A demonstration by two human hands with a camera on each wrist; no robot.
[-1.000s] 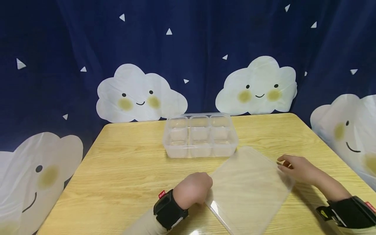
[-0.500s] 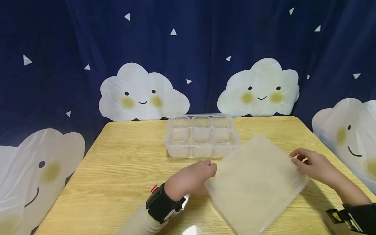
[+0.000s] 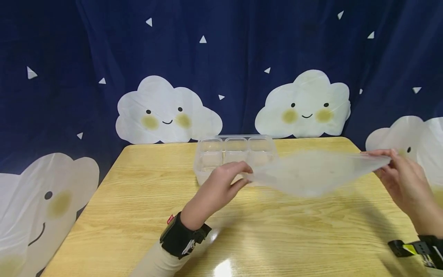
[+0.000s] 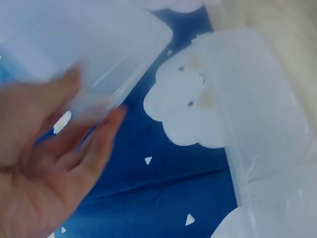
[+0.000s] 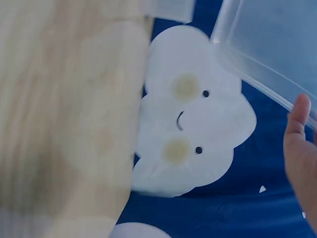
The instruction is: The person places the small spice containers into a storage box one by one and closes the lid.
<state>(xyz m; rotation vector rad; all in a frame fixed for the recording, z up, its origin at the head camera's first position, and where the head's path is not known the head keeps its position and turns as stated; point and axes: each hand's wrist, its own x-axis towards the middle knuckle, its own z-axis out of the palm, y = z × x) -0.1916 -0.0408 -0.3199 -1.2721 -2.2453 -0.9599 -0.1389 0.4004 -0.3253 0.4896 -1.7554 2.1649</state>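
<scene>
Between my two hands a translucent plastic lid (image 3: 311,173) hangs in the air above the table, tilted and blurred by motion. My left hand (image 3: 216,188) pinches its left corner between thumb and fingers; the left wrist view shows the same grip on the lid (image 4: 114,44). At the opposite corner my right hand (image 3: 405,181) holds the lid with thumb and fingers. Behind the left hand stands a clear plastic box (image 3: 235,154) with several compartments, its front right part hidden by the hand and the lid.
The wooden table (image 3: 155,200) runs back to a dark blue curtain (image 3: 238,57) with white smiling clouds. In the left wrist view the clear box stands at the right, near the table's back edge.
Both hands have lifted the lid off the table, and it has gone from lying nearly flat to tilted in the air. The right hand rose most. The box stays in place.
</scene>
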